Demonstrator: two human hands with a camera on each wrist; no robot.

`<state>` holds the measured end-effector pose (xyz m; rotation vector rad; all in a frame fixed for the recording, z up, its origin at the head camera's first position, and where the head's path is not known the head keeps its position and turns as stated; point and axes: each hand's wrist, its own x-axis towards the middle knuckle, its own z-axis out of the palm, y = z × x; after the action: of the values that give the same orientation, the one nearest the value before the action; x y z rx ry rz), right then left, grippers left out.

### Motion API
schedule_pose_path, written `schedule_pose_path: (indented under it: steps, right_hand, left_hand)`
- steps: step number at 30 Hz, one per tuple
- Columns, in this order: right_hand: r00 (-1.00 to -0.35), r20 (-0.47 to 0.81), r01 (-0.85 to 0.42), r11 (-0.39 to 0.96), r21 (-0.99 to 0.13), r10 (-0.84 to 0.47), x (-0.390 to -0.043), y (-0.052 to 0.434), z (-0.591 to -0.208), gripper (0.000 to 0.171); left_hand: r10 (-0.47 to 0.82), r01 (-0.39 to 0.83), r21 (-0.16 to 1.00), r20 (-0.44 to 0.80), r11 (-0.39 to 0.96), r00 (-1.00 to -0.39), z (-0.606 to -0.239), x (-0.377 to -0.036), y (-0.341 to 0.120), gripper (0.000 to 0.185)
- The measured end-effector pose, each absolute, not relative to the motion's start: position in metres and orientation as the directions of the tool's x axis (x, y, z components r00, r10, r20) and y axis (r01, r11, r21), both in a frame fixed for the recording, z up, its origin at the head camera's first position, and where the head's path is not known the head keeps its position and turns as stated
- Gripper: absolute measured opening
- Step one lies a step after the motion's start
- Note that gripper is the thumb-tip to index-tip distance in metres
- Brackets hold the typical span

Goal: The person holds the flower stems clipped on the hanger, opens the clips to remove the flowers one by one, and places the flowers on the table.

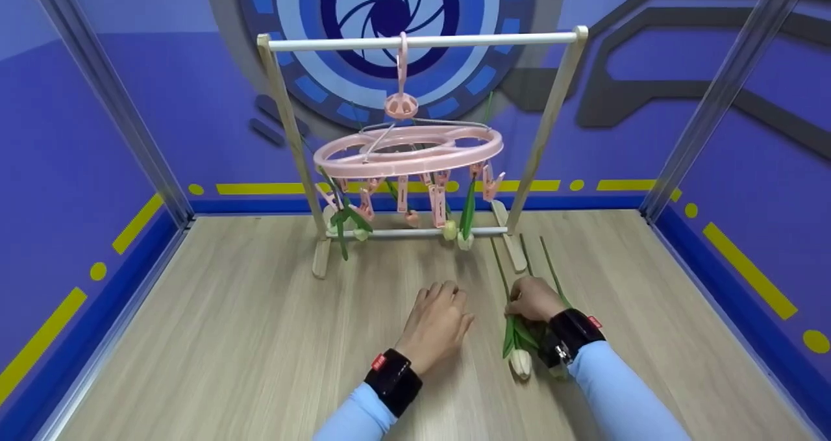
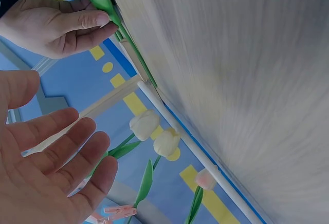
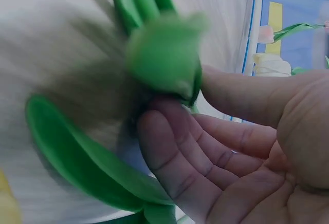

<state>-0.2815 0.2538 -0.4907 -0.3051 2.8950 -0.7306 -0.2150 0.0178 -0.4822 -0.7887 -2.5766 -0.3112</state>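
Down on the wooden tabletop (image 1: 227, 337), the right hand (image 1: 533, 299) lies over a bunch of artificial tulips (image 1: 519, 337), thumb and curled fingers pinching the green stems and leaves; the stems run away from it toward the rack, and one white tulip head (image 1: 520, 363) lies near the wrist, beside a black wrist strap (image 1: 571, 334); the right wrist view shows the thumb pressing a leaf against the fingertips (image 3: 154, 126). The left hand (image 1: 436, 323) rests just beside it on the table, fingers spread and relaxed, holding nothing; its palm shows empty in the left wrist view. Behind both hands stands a wooden rack (image 1: 422, 41) carrying a pink peg hanger (image 1: 409, 150); several tulips (image 1: 465, 223) hang head-down from its clips.
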Motion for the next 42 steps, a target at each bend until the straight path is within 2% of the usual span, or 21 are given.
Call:
schedule_pose_path:
  steps: [5,11,17,25,31,38,42]
  right_hand:
    - [-0.958,-0.140,-0.146,0.847,-0.511,-0.249,-0.279,0.258,-0.484,0.017]
    - [-0.938,-0.221,-0.106,0.828,-0.550,-0.266,-0.277,0.261,-0.478,0.016]
    - [-0.939,-0.228,-0.093,0.826,-0.556,-0.259,-0.274,0.261,-0.479,0.016]
    - [-0.913,-0.218,-0.177,0.817,-0.550,-0.344,-0.269,0.261,-0.469,0.020]
    - [-0.865,-0.212,-0.274,0.783,-0.558,-0.454,-0.263,0.259,-0.455,0.024]
    - [-0.844,-0.168,-0.329,0.740,-0.586,-0.509,-0.253,0.256,-0.430,0.027]
    - [-0.849,-0.127,-0.359,0.736,-0.574,-0.513,-0.247,0.254,-0.417,0.028]
  left_hand:
    - [0.473,0.572,0.102,0.456,0.814,-0.754,-0.480,-0.215,0.013,0.033]
    - [0.464,0.582,0.107,0.498,0.806,-0.733,-0.479,-0.215,0.004,0.032]
    - [0.452,0.574,0.140,0.479,0.807,-0.752,-0.476,-0.211,-0.005,0.033]
    - [0.431,0.562,0.203,0.455,0.802,-0.779,-0.465,-0.208,-0.023,0.035]
    - [0.412,0.561,0.339,0.419,0.756,-0.809,-0.453,-0.211,-0.044,0.036]
    - [0.297,0.456,0.476,0.372,0.752,-0.879,-0.427,-0.219,-0.077,0.036]
    - [0.237,0.437,0.482,0.421,0.759,-0.876,-0.413,-0.227,-0.094,0.036]
